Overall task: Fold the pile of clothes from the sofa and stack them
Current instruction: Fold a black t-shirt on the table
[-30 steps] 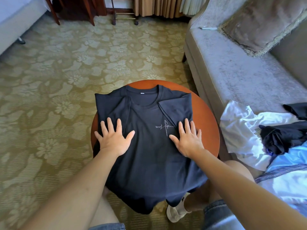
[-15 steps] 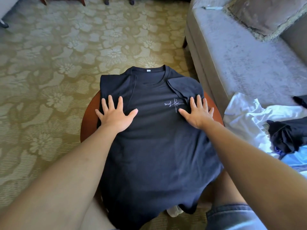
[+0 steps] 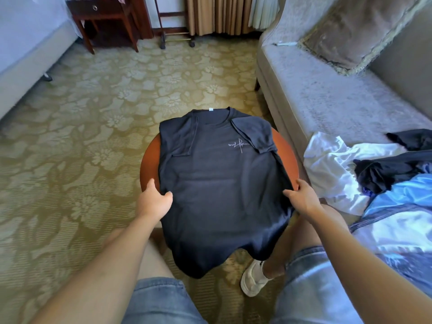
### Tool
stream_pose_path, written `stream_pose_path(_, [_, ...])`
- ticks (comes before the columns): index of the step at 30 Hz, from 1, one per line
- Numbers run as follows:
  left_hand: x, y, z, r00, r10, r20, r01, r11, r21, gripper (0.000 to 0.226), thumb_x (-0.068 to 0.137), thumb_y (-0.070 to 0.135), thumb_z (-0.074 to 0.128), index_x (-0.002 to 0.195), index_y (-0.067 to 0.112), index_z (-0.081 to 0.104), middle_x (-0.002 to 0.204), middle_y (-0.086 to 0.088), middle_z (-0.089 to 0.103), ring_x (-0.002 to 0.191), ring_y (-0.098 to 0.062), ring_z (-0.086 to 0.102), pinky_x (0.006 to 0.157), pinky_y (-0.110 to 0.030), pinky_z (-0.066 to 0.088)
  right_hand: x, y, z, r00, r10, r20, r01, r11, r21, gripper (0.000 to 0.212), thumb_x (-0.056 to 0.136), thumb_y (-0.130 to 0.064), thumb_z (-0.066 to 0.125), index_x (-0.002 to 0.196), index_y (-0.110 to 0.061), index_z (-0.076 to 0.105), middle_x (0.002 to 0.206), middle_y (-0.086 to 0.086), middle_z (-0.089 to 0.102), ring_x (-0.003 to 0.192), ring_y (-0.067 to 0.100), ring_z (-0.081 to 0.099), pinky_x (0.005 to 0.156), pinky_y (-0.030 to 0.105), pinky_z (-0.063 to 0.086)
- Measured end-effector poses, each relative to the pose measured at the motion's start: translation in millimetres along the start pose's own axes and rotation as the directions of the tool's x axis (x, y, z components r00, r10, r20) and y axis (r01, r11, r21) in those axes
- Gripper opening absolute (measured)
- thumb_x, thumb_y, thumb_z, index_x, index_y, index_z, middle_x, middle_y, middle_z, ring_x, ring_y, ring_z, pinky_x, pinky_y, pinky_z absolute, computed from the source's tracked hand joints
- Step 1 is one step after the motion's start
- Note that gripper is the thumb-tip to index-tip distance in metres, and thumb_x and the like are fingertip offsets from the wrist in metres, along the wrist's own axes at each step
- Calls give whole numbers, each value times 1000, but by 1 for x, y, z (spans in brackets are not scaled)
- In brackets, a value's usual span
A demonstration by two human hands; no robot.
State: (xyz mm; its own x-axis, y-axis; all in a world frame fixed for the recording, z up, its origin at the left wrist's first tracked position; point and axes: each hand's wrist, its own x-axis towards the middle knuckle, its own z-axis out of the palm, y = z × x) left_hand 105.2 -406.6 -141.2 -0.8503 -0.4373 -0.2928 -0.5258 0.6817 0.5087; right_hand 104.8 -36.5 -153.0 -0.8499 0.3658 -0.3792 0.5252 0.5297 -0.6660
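Note:
A dark navy T-shirt point(image 3: 217, 174) lies face up on a small round wooden table point(image 3: 149, 157), both sleeves folded inward, its hem hanging off the near edge. My left hand point(image 3: 154, 199) pinches the shirt's left side edge, thumb on top. At the shirt's right side edge my right hand point(image 3: 301, 197) grips the cloth the same way. A pile of unfolded clothes point(image 3: 364, 174), white, black and light blue, lies on the grey sofa point(image 3: 327, 101) to my right.
A large cushion point(image 3: 355, 31) leans on the sofa back, with a small pen-like object point(image 3: 284, 44) near it. A bed point(image 3: 28, 50) and dark wooden nightstand point(image 3: 105, 19) stand at far left. Patterned carpet point(image 3: 93, 118) surrounds the table. My knees and one white shoe point(image 3: 253, 277) are below the table.
Both hands left the shirt's chest, where they lay flat, and slid back toward me to its side edges, which they now pinch. The camera tilted up.

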Motion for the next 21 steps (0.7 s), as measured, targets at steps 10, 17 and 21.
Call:
stream_pose_path(10, [-17,-13,-6,984,-35,172,97,926,-364,21,80,13,72,100,7,67,107,-6,70,96,-25,64,88,-38,51,-18,3,1,1000,-13,-22,16,990,140,48,92,-6,55,139,-2,46,139,19,51,128,33,48,108,40,37])
stream_pose_path(17, [-24,0,-18,876,86,475,355,551,-755,29,90,0,48,114,11,60,116,-2,67,108,-16,62,81,-30,47,-16,-13,-2,992,-118,-31,122,948,295,50,95,-12,54,144,-15,41,140,13,50,129,29,48,109,45,38])
stream_pose_path(21, [-28,-3,-15,840,138,525,353,595,-722,41,90,-4,45,127,10,56,123,-6,66,113,-24,62,91,-38,48,-20,-9,0,994,-105,31,93,958,272,58,95,-13,55,149,-18,34,143,13,49,131,30,47,110,47,37])
